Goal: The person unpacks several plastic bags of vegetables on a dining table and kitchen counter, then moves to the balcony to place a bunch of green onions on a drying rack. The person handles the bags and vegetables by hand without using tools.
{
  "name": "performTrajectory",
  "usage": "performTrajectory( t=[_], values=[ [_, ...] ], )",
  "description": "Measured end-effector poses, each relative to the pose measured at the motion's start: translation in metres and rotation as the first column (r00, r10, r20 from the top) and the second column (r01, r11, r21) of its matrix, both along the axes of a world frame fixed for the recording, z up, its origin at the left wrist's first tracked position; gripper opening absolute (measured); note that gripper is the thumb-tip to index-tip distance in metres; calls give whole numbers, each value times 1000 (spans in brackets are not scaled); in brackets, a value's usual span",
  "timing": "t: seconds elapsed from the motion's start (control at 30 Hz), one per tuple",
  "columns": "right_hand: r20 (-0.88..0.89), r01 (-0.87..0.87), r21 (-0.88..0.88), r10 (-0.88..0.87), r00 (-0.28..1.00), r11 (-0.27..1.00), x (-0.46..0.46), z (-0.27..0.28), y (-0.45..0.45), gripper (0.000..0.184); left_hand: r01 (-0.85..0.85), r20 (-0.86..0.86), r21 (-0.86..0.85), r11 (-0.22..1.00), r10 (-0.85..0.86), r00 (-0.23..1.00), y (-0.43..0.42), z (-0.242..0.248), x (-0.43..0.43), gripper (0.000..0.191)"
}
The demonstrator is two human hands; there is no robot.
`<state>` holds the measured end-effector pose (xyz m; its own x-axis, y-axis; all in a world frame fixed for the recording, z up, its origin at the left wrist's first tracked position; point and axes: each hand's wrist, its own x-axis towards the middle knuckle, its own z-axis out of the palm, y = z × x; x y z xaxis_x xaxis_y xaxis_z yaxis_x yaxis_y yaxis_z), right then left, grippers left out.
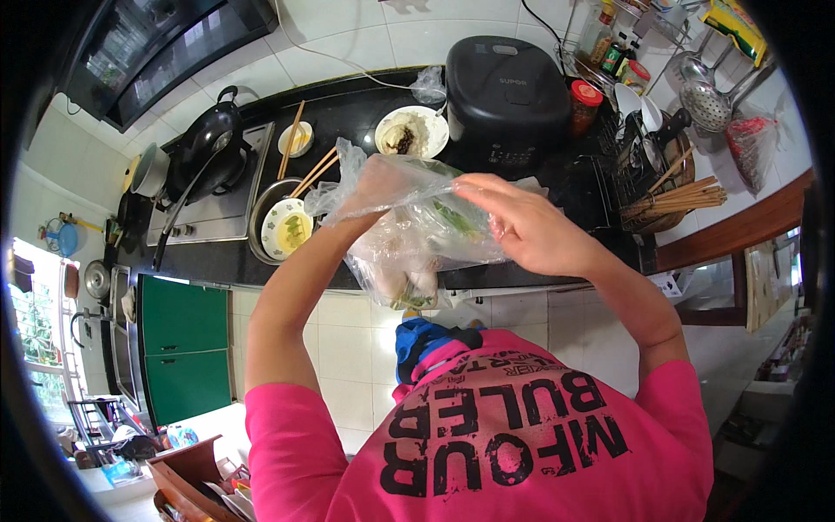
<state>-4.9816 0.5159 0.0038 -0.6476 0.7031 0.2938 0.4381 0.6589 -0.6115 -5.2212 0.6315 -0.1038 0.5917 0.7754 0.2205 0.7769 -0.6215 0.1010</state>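
Note:
A clear plastic bag point(417, 225) lies at the counter's front edge, with pale rounded items, perhaps raw poultry, and long green leaves point(460, 218) inside. My left hand point(385, 179) is behind or inside the bag's raised film, which blurs its fingers. At the bag's right side, my right hand point(522, 222) has its fingers stretched along the film's upper edge; whether they pinch it is unclear. Behind the bag stands a white bowl point(430, 130) of pale, powdery or pasty food with a dark patch. A patterned bowl point(285, 230) with yellow liquid and green pieces sits in a metal pot point(258, 212) at the left.
A black rice cooker point(509, 98) stands behind the bag. Wooden chopsticks point(290, 140) lie across a small bowl point(300, 145). At the left, a black wok point(212, 147) with a ladle point(189, 189) sits on the gas stove point(261, 147). A wire rack point(603, 189) and bundled chopsticks point(678, 198) are at the right.

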Motion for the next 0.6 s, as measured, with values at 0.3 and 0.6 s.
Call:
performTrajectory(
  t=[0.3, 0.6],
  values=[
    [-35, 184, -71, -186, 982, 980, 2, 0, 10, 59, -168, -181, -48, 985, 157, 971, -7, 66, 13, 15],
    [-27, 287, 28, -287, 958, 957, 1, -3, 41, 65, -65, -181, -76, 995, 50, 982, -31, 174, 26, 17]
  ],
)
